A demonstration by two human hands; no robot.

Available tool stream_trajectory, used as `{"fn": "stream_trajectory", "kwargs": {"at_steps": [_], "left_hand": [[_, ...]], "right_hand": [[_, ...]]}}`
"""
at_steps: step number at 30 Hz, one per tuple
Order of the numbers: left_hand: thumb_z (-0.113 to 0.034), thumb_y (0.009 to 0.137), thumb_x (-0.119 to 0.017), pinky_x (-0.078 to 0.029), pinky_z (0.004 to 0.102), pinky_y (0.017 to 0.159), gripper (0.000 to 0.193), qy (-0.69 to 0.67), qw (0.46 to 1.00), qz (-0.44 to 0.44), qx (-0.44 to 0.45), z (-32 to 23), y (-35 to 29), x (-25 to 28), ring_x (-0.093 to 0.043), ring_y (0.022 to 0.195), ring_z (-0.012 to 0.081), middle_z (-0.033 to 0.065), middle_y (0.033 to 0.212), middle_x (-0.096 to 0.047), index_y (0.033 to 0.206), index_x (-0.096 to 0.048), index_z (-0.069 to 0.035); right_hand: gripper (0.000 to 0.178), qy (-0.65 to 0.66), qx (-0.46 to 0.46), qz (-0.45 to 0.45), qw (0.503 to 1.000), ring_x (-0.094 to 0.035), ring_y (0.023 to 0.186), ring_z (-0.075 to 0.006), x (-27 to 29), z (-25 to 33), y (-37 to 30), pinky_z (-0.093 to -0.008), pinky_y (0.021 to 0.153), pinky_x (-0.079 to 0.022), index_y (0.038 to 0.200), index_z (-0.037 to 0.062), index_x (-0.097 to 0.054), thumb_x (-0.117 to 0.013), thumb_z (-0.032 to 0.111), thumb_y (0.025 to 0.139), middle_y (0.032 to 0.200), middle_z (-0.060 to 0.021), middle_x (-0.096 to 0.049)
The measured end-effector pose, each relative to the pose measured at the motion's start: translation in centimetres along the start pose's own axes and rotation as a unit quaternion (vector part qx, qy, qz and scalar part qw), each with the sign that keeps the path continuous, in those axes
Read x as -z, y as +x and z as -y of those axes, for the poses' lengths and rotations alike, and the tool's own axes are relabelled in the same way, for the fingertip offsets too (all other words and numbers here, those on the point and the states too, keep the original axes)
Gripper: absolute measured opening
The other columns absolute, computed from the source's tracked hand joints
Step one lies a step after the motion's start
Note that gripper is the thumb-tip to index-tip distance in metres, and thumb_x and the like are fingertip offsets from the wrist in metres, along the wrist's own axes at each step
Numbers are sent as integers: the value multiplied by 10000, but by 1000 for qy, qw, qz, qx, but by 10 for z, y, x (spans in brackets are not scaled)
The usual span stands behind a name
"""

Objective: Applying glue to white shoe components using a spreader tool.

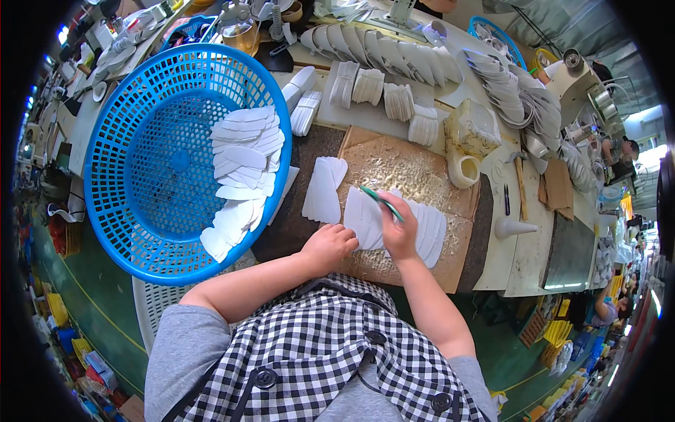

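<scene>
If I drag sideways with the slim green tool (383, 204), the fanned white pieces (427, 235) could slide over one another and lose their even steps, since they overlap loosely and I see nothing clamping them. They lie on the near half of the cardboard (394, 158), whose pale, crusty residue could snag or mark a lower piece if it is rough or tacky. A careless sweep to the left might also knock the small stack (325, 190) just beside the fan, and the blue basket (155, 204) sits close enough to my left forearm that a wide elbow could bump it. My hands are apart from each other. My right hand (399, 228) is closed around the tool above the middle of the fan, with the forearm coming in from the near right and the tool slanting to the far left; I cannot tell whether its tip touches a piece. My left hand (330, 246) lies low, fingers curled, at the fan's near left corner, and whether it pinches an edge there is unclear.
</scene>
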State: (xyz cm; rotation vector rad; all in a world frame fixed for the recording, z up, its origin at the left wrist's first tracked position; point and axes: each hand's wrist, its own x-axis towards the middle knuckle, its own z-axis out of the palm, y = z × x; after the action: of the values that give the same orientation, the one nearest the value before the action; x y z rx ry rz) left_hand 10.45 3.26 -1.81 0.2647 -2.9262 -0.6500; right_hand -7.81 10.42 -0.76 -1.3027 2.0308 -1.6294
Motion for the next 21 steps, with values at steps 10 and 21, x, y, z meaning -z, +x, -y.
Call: {"fn": "stream_trajectory", "kwargs": {"at_steps": [10,21], "left_hand": [[-198,680,-785,-461,390,817,315,-86,980,-84,159,7,-35,18,-557,954,283,70,953,-582,928,-613,-108],[-366,573,-874,-486,362,853,614,112,941,210,241,0,8,24,-603,1007,231,78,1022,-585,1026,-598,-56]], "right_hand": [[423,-18,111,216,970,-658,945,-298,26,7,-78,-373,810,-537,1067,109,-647,-659,-79,688,1017,-110,-674],[202,-41,29,67,996,-661,943,-228,53,-8,5,-293,848,-494,1082,53,-621,-632,-5,888,1007,-129,-673]]}}
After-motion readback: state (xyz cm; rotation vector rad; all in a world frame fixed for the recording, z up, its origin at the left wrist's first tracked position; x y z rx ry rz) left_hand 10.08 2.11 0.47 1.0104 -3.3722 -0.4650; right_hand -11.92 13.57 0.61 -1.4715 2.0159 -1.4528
